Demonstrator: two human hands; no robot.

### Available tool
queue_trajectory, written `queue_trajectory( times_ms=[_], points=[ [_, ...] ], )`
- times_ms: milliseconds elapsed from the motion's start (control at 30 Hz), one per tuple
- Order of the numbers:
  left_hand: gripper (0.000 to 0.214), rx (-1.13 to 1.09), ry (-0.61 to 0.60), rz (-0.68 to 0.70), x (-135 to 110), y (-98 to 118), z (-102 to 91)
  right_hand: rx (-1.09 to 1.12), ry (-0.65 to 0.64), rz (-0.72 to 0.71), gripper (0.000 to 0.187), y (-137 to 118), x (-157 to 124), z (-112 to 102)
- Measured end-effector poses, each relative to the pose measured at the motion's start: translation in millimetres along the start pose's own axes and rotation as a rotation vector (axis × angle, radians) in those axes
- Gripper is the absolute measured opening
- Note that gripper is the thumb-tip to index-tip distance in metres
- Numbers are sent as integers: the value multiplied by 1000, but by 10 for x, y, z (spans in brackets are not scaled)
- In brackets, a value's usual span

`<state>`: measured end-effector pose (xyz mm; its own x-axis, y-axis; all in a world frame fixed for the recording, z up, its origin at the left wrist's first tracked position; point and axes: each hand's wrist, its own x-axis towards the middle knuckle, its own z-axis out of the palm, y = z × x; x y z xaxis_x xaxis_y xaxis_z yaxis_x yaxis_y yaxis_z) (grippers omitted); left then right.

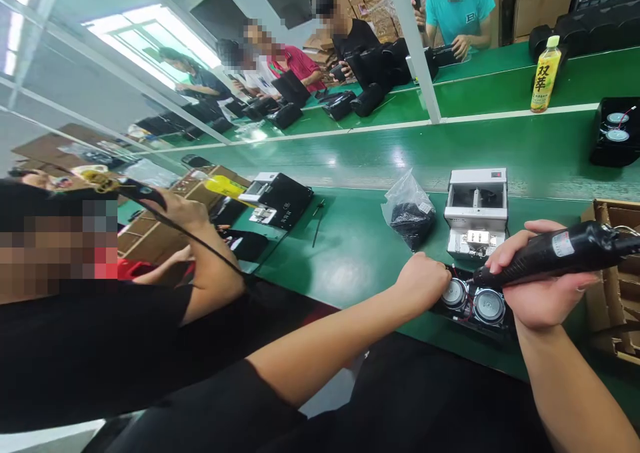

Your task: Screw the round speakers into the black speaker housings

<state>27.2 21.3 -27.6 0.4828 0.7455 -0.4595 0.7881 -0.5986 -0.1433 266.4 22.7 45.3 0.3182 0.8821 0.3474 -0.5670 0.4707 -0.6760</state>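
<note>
My right hand is wrapped round a black electric screwdriver, which lies nearly level with its tip pointing left. Below the tip is a black speaker box with two round silver speaker drivers and thin red wires. The screwdriver's bit comes down by the box's far edge, between the drivers; its exact contact point is too small to tell. Closed at the box's left end is my left hand, its fingertips partly hidden behind it.
A white screw feeder stands just behind the box, beside a clear bag of black parts. A divided cardboard box is at right. Close on my left, a co-worker holds a tool. Beyond the green conveyor, several people handle black speaker boxes.
</note>
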Motion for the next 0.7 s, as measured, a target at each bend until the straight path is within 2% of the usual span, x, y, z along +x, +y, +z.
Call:
queue_trajectory(
  times_ms=[333,700],
  points=[
    [40,4,24,46,116,-112,133,13,2,9,77,77,-34,-22],
    [40,19,3,77,94,-113,172,9,-14,9,74,119,-46,-47]
  ],
)
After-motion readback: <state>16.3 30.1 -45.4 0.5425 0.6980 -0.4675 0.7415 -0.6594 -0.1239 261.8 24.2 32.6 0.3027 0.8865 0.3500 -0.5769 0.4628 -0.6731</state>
